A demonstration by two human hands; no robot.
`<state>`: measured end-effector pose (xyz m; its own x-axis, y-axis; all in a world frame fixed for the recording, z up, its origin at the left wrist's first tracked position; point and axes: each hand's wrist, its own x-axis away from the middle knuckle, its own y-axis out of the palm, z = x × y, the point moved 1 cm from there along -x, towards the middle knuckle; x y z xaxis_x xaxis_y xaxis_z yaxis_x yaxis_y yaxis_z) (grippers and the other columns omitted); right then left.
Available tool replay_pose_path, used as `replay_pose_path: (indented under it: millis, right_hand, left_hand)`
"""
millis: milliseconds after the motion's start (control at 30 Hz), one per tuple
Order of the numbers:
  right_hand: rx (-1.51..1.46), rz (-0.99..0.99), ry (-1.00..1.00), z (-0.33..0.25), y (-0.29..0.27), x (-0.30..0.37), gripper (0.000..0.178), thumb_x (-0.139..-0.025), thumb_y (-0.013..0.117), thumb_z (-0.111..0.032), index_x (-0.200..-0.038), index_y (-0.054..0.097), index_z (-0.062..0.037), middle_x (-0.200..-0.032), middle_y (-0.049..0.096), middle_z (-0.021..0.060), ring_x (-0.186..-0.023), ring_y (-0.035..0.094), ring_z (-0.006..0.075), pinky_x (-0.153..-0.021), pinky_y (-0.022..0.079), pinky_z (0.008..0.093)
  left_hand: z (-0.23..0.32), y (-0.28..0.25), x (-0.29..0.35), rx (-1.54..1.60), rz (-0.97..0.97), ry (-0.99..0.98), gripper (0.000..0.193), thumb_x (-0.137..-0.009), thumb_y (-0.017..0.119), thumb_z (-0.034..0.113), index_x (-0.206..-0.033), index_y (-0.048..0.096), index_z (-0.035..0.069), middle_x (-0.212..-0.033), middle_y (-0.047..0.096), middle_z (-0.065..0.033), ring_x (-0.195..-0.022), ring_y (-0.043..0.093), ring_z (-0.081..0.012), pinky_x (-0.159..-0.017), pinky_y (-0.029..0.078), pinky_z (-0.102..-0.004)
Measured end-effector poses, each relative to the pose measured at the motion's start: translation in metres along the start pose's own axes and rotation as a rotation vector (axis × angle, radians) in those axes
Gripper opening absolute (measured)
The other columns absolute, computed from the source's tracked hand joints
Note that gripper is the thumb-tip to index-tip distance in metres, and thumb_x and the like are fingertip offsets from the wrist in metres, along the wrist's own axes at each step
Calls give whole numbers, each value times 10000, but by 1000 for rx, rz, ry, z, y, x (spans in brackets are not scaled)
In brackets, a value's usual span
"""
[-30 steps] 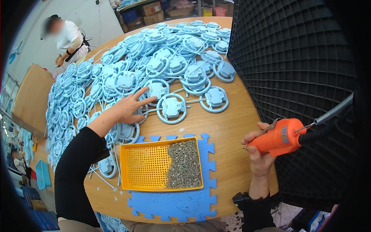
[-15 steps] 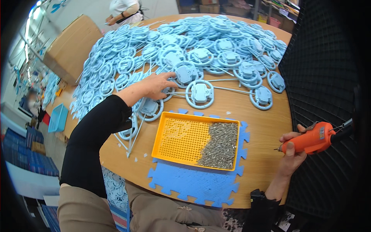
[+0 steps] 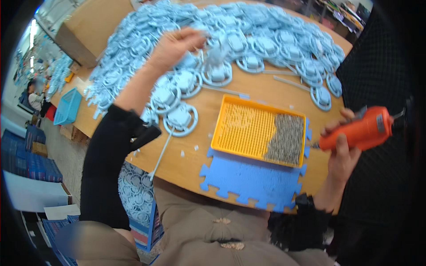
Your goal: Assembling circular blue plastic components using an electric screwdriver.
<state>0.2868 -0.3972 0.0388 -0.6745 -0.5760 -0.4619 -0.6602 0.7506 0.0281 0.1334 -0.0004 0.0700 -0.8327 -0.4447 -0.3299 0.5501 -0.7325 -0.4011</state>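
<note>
We take the yellow tray [image 3: 248, 128] as our landmark; it sits on the round wooden table [image 3: 266, 93], near the edge closest to us, and rests partly on a blue foam mat [image 3: 253, 179] with jigsaw edges. The tray holds a heap of small grey screws [image 3: 286, 139] piled against its right side, while its left part shows only the bare dotted floor.

To the right of the tray our right hand [image 3: 341, 153] is clenched around an orange electric screwdriver [image 3: 359, 132], whose tip points left and lies just beside the tray's right rim.

Up and to the left of the tray our left hand [image 3: 175, 44] is raised over a large pile of light blue plastic parts [image 3: 248, 40], round pieces with a raised block in the middle. The hand is blurred; its fingers curl toward one blurred part [image 3: 215, 55], but we cannot tell whether they grip it. More of these parts lie just left of the tray, near our black sleeve [image 3: 111, 164].

Far to the left of the tray, beyond the table, a blue basket [image 3: 67, 106] stands on the floor; we cannot tell what is in it. Below the tray and under the table edge, more light blue parts show in a box [image 3: 137, 199] beside our knee
</note>
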Motion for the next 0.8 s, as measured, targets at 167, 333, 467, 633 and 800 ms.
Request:
replay_pose_path:
  millis: [167,333,467,633,800]
  right_hand:
    - [-273,-70,33,10,73,-10,436,-865,635,-100,-1240,479,58,-897,653,102,-792,649,186,-731,517,315]
    - [-237,33,45,54,105,-20,419,-884,655,-222,-1176,488,27,-795,600,81,-690,595,173,-696,513,359]
    - [-347,78,-61,67,118,-34,345,-877,688,-277,-1029,536,-8,-727,583,60,-626,554,153,-645,485,339]
    - [-350,118,-64,79,133,-49,323,-862,708,-297,-959,563,-25,-705,577,52,-605,547,150,-609,482,322]
    - [-342,138,-46,90,131,-50,312,-844,728,-284,-937,564,-35,-694,581,48,-587,549,151,-568,481,303]
  left_hand:
    - [39,-19,84,155,122,-43,296,-925,599,176,-1143,650,-18,-910,667,-61,-801,592,-116,-751,471,-251]
    - [13,17,208,513,202,-289,258,-940,558,146,-1104,623,-42,-894,644,-97,-798,604,-173,-733,488,-299]
    - [3,56,284,699,332,-447,203,-924,589,119,-1052,628,-34,-877,652,-105,-775,622,-180,-698,507,-316]
    - [-14,75,316,829,442,-572,182,-932,590,121,-1041,643,-14,-877,655,-93,-739,621,-169,-659,500,-280]
    - [-3,74,312,267,323,-516,259,-826,689,95,-1061,637,0,-1015,624,-115,-819,608,-178,-680,490,-295]
